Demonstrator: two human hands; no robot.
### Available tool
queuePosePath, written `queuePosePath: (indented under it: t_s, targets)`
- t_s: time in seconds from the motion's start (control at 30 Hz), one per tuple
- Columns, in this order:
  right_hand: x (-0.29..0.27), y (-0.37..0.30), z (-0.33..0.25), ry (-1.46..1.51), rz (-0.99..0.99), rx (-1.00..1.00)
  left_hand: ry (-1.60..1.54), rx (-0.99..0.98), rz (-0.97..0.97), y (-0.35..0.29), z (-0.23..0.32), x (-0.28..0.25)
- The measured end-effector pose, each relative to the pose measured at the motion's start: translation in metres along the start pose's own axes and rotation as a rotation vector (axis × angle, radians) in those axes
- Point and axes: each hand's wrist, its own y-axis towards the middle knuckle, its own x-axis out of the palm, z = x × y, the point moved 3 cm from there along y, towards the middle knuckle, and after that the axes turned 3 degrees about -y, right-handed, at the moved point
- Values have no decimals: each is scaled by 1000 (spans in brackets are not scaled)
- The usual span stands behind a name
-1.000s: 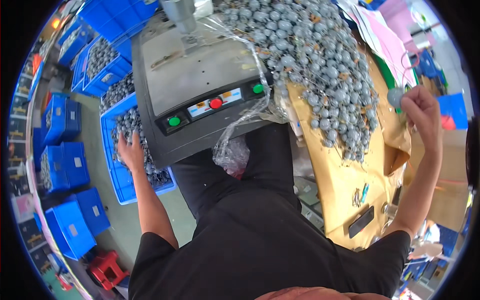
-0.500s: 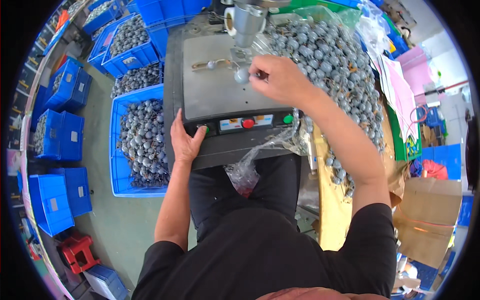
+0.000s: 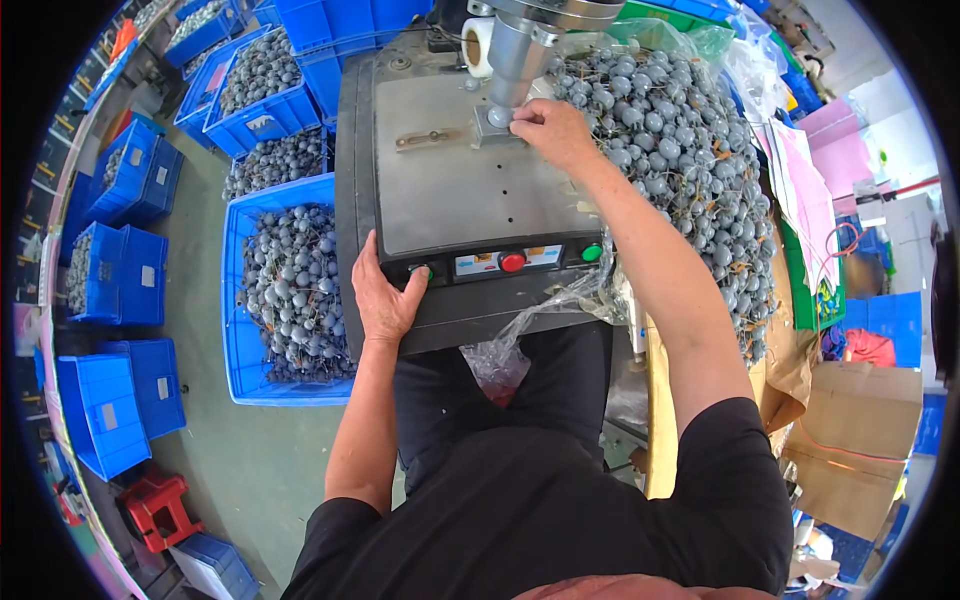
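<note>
Both hands on the press machine.
Left hand open, thumb on green button; right hand pinching a small grey part under the steel ram.

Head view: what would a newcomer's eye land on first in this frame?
First, the heap of grey round parts spilling down the right of the grey press machine, and the blue crate of the same parts on the floor to its left. Then the hands: the right hand sits at the base of the metal press column, while the left hand rests on the front panel with its thumb at the green button.
</note>
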Motion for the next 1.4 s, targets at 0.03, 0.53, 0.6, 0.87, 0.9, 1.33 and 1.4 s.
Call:
queuePosePath:
  t_s: [0.03,0.53,0.6,0.87,0.9,1.33,1.4]
  targets:
    - [-2,-1,-1,-2,3,5,2,5,10,0,-1,0]
    - [-9,-14,-5,-278,102,-108,-7,29,7,-1,0,4]
    - [-25,-36,-8,-606,269,-222,-8,26,11,-2,-2,2]
    - [-66,-50,-3,-381,66,80,13,43,24,-2,-3,0]
    - [-66,-54,-17,-190,95,49,14,49,30,-2,-3,1]
    - [11,-186,-10,262,102,407,-123,18,-26,1,-21,0]
    - [20,-197,28,278,224,491,-251,21,-48,2,-26,6]
